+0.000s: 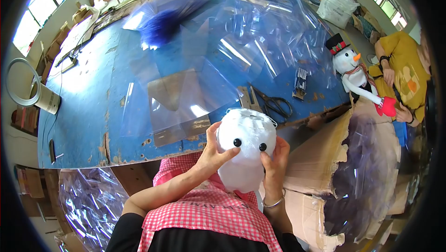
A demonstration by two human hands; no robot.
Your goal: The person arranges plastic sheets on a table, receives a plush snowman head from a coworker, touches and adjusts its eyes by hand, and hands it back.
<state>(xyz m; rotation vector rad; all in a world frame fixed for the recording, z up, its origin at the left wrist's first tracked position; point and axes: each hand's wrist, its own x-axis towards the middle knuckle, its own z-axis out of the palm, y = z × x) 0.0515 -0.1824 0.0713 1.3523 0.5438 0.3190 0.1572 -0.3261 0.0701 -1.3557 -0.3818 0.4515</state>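
A white snowman head with two black button eyes is held upright in front of my apron, just off the table's near edge. My left hand grips its left side, the thumb beside one eye. On the opposite side my right hand wraps round it, thumb just under the other eye. A thin cord or wire loops over the top of the head. Behind it on the table lie black-handled scissors. The back of the head and some fingertips are hidden.
Clear plastic sheets and a blue fringe bundle cover parts of the blue table. A co-worker sits at right beside a finished-looking snowman in a top hat. Cardboard boxes holding plastic flank me.
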